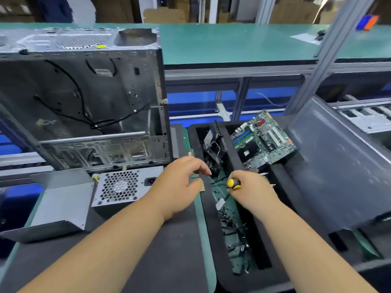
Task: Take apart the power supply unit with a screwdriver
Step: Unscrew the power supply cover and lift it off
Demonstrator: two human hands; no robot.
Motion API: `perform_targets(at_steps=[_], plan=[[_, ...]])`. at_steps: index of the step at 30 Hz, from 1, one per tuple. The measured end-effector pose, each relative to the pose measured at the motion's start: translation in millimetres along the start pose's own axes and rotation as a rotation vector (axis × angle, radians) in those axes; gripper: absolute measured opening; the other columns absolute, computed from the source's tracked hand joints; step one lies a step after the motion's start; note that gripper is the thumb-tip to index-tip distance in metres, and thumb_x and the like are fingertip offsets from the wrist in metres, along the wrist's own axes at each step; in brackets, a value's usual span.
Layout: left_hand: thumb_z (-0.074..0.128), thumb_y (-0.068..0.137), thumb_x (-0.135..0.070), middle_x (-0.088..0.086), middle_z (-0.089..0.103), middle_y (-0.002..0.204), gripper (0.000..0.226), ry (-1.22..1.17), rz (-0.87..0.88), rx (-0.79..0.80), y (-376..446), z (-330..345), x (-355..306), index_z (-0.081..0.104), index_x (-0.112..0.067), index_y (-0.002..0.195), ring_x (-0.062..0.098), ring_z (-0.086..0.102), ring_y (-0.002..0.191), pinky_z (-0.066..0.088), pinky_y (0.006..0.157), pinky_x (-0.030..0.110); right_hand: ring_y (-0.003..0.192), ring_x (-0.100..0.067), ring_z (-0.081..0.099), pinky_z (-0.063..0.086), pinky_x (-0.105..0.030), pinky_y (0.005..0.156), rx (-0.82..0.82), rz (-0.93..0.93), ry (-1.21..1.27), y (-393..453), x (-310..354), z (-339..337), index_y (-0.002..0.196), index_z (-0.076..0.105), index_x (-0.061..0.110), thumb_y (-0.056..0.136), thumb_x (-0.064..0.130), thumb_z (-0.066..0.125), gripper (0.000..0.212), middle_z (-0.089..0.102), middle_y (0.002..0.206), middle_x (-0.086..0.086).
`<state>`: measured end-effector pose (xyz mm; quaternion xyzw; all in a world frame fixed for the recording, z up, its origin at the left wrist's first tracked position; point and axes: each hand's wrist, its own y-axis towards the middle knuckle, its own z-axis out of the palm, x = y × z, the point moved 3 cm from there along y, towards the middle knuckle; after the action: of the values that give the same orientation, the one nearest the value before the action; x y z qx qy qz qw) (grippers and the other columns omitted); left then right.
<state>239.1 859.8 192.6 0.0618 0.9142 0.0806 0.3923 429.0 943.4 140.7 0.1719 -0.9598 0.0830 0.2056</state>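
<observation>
At lower left, the grey metal power supply unit with a honeycomb fan grille (121,188) lies on the dark mat (148,250), open mat below it. The left hand (179,187), fingers loosely apart, hovers at the black foam tray (206,199) edge. The right hand (251,190) grips the yellow-and-black-handled screwdriver (233,183) over the tray's channel.

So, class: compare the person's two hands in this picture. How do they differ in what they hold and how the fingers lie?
The right hand grips the screwdriver, fingers curled round its yellow and black handle; the left hand holds no tool, its fingers loosely bent. The left hand is nearer the power supply unit; the right hand is over the black tray of small parts. Both reach forward with bare forearms.
</observation>
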Motion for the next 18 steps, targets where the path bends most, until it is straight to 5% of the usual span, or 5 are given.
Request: perform_targets(at_steps=[7,14,18], plan=[[0.056,0.087,-0.002,-0.018,0.059,0.103,0.031,0.007,-0.036,-0.026,3,14,-14,0.068,-0.027,0.101,-0.003,0.051,0.104,0.034,0.09,0.005,0.08,-0.015,0.06,0.054,-0.035,0.072,-0.029,-0.003,0.171,-1,-17,-10,0.085,0.061,0.027,0.086,0.025,0.071,0.01,0.064,0.083,0.009],[0.058,0.089,-0.004,-0.023,0.059,0.106,0.033,0.008,-0.107,-0.137,-20,-10,9,0.065,-0.033,0.101,-0.004,0.052,0.108,0.036,0.091,0.007,0.07,-0.003,0.044,0.039,-0.016,0.063,-0.045,-0.233,0.577,-1,23,-31,0.096,0.054,0.028,0.093,0.015,0.055,0.014,0.055,0.09,0.003],[0.059,0.088,-0.003,-0.024,0.059,0.108,0.039,0.051,-0.15,-0.197,-40,-39,33,0.063,-0.04,0.1,-0.003,0.053,0.11,0.038,0.09,0.011,0.082,-0.005,0.052,0.041,-0.012,0.07,-0.108,-0.344,0.673,-5,63,-42,0.093,0.057,0.032,0.095,0.022,0.056,0.01,0.058,0.092,0.008]])
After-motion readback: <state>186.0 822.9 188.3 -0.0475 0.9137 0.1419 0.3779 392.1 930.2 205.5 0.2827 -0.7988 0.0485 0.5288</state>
